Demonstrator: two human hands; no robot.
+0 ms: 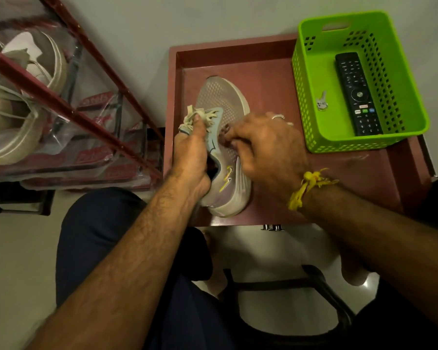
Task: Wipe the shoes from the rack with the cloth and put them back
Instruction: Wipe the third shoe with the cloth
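A pale grey mesh sneaker [220, 97] with yellow logo marks lies on the reddish-brown table [276, 66], toe pointing away from me. My left hand [190, 157] grips its collar and tongue, with the cream laces bunched above my thumb. My right hand [266, 150] rests on the sneaker's right side with the fingers curled in against the mesh. Only a small pale scrap of the cloth [290, 124] shows past its knuckles; the rest is hidden under the hand. The shoe rack [91, 107], a red frame under clear plastic, stands at the left.
Pale sneakers [23, 97] sit on the rack's upper shelf, and red-printed items lie below them. A green plastic basket [311, 102] on the table's right part holds a black remote [358, 94] and a key [321, 102]. My knee is below the table's front edge.
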